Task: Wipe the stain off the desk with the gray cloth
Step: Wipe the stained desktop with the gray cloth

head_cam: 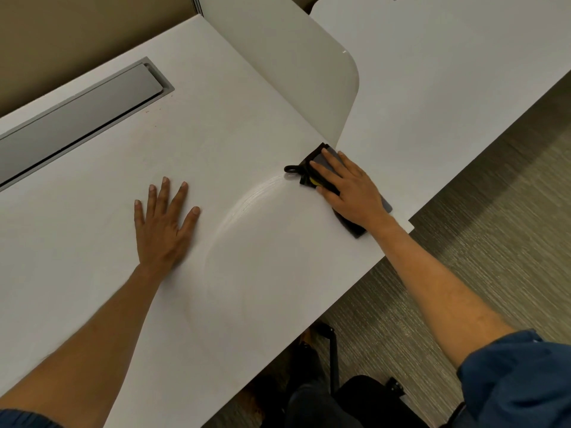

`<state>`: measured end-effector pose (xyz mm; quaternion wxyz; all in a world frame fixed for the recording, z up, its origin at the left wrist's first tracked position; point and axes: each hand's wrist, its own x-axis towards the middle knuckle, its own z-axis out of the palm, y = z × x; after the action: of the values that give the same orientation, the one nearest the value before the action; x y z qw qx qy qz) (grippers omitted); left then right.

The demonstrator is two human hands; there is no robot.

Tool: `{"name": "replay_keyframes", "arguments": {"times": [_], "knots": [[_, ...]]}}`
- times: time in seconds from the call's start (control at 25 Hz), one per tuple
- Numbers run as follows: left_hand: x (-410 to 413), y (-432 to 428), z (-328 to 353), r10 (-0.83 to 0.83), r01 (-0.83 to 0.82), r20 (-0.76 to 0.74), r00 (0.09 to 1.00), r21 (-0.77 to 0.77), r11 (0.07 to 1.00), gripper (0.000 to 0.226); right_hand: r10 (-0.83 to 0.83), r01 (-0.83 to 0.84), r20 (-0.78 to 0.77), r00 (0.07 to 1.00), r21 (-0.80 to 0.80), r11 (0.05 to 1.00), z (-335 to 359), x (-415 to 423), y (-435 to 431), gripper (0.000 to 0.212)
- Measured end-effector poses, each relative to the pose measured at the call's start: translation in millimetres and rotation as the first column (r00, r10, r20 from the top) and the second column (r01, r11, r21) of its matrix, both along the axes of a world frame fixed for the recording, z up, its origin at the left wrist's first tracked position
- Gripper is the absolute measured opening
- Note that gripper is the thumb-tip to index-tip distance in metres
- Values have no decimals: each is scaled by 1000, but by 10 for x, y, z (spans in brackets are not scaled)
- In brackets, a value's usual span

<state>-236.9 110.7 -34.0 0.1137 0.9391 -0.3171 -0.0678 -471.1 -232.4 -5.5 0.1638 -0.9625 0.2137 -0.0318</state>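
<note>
A folded gray cloth (330, 156) with black trim and a black loop lies on the white desk (92, 242) near its right corner. My right hand (352, 189) presses flat on top of the cloth, fingers spread, covering most of it. A curved wet streak (247, 205) arcs across the desk from the cloth toward the near left. My left hand (163, 223) rests flat on the desk left of the streak, fingers apart, holding nothing. No distinct stain shows, apart from faint reddish specks near the tray.
A gray cable tray lid (80, 118) is set into the desk at the far left. A white rounded divider panel (293, 72) stands behind the cloth. A second white desk (448, 72) adjoins on the right. Carpet floor (494, 257) and a dark chair base (333, 366) lie below the desk edge.
</note>
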Motion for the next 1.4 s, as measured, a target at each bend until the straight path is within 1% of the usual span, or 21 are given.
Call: {"name": "replay_keyframes", "arguments": {"times": [0.24, 0.52, 0.64, 0.88, 1.04, 1.12, 1.28, 1.4], "knots": [[-73, 37, -24, -7, 7, 0, 1000, -4, 1000, 64, -93, 93, -1, 996, -5, 996, -17, -444, 18, 54], [-3, -9, 5, -8, 8, 17, 1000, 7, 1000, 65, -147, 147, 14, 989, 26, 989, -51, -730, 219, 56], [0, -14, 11, -5, 5, 15, 1000, 8, 1000, 65, -135, 135, 64, 989, 13, 991, -83, -895, 419, 57], [-15, -5, -5, -3, 3, 10, 1000, 4, 1000, 65, -117, 115, 73, 990, 25, 993, -115, -1150, 1018, 58], [-16, -2, -9, 2, -2, 2, 1000, 9, 1000, 65, -44, 39, 103, 994, 55, 998, -124, -1252, 1599, 56], [-13, -4, -12, 6, -6, 0, 1000, 8, 1000, 65, 18, -23, 81, 997, 67, 997, -124, -1272, 1895, 56], [-13, -7, 1, 7, -7, -1, 1000, 15, 1000, 65, 223, -223, 19, 975, 75, 972, -164, -1187, 2513, 59], [-17, -10, 20, 4, -4, -7, 1000, 23, 1000, 66, 356, -356, 25, 934, 21, 934, -187, -985, 2859, 57]]}}
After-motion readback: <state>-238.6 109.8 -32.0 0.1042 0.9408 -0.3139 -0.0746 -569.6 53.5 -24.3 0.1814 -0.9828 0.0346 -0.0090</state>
